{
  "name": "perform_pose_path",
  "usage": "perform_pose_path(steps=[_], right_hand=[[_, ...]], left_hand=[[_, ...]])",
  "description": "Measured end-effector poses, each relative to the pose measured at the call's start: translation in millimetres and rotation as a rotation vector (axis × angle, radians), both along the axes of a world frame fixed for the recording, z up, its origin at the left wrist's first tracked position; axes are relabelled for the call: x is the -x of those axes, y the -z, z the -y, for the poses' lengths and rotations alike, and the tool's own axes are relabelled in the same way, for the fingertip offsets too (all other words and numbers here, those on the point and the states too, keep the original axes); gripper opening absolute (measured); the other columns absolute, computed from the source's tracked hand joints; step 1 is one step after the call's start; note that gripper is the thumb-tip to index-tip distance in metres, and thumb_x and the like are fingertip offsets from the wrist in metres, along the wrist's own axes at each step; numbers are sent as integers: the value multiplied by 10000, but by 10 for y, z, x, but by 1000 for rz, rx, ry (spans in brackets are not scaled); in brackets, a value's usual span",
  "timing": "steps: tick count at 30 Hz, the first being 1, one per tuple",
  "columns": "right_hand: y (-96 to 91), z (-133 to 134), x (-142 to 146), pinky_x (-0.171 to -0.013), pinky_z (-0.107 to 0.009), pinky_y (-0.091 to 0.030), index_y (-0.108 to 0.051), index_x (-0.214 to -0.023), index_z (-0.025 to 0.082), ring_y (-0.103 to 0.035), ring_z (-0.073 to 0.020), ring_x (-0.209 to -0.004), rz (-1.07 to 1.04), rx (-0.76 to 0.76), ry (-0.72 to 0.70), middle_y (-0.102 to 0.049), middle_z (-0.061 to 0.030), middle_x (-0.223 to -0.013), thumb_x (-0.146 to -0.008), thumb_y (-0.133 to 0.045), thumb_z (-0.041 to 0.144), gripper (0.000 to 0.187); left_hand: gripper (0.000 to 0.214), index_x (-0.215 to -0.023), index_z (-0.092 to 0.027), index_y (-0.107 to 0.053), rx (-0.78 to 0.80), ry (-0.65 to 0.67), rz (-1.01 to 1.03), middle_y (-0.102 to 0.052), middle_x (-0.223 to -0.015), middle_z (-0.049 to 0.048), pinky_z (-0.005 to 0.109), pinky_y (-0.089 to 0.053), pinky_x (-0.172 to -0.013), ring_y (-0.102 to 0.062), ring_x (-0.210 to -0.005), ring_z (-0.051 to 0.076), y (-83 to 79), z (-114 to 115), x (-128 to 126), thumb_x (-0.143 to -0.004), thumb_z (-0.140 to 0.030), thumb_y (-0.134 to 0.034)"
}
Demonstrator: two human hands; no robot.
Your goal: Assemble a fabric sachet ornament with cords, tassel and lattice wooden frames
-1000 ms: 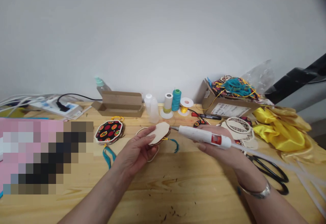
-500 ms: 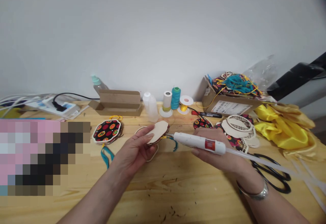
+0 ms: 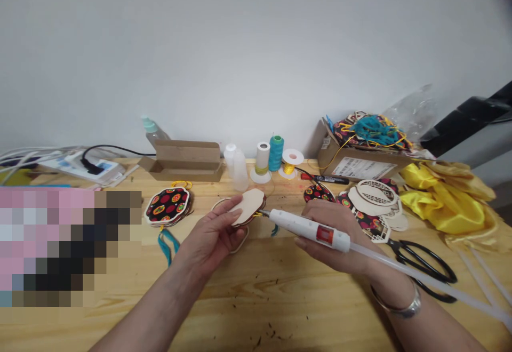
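Observation:
My left hand (image 3: 214, 233) is closed on a small plain wooden ornament piece (image 3: 250, 205), held tilted just above the wooden table (image 3: 256, 293). My right hand (image 3: 336, 237) grips a white glue gun (image 3: 308, 228) with a red switch and a long clear glue stick trailing out to the right. The gun's metal tip touches the ornament's right edge. Another wooden piece lies on the table under the held one. Yellow and teal cords hang beside it.
A stack of black floral ornaments (image 3: 168, 206) lies to the left. Thread spools (image 3: 276, 153), white bottles (image 3: 240, 168), a cardboard tray (image 3: 186, 160) and a box of parts (image 3: 360, 152) line the wall. Black scissors (image 3: 426, 266), wooden cut-outs (image 3: 374, 198) and yellow fabric (image 3: 448, 200) sit at right.
My right hand has brought the glue gun leftward and down until its tip meets the ornament's edge. My left hand has stayed nearly still.

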State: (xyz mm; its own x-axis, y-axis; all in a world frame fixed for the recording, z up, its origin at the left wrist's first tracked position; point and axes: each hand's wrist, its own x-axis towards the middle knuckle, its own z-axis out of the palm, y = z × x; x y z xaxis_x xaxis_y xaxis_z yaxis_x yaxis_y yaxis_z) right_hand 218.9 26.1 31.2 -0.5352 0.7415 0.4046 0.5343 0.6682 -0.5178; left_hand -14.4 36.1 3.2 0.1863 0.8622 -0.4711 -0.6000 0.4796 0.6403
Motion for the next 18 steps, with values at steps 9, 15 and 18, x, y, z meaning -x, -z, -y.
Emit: perform_pose_path(steps=[9,15,18], right_hand=[[13,17,-16,-542,-268,-334,-487,-625,183,-445,-123,-562,61,-107,8,-513,-5,-586,-768,-583,283,199],[-35,-3,-23,-558,-266,-346,-492,-668,190,-455,-127,-582,56,-132,11,-536,-2,-603,-772,-573,262,149],[-28,1,-24,-564,-265,-341,-490,-668,193,-451,-127,-590,51,-132,10,-532,1,-608,-767,-579,251,145]], left_hand=[[352,-1049,-138,-602,-11,-16,-17,-632,-1097,113,151,-501,-446,-590,-578,69,8,-10,-12,-718,-20,-612],[356,-1058,-141,-597,-15,-8,-11,-631,-1108,115,148,-499,-441,-584,-568,63,8,-4,-11,-722,-25,-612],[365,-1058,-151,-597,-11,-4,-21,-637,-1099,103,143,-499,-442,-587,-573,64,-4,-1,-18,-716,-25,-619]])
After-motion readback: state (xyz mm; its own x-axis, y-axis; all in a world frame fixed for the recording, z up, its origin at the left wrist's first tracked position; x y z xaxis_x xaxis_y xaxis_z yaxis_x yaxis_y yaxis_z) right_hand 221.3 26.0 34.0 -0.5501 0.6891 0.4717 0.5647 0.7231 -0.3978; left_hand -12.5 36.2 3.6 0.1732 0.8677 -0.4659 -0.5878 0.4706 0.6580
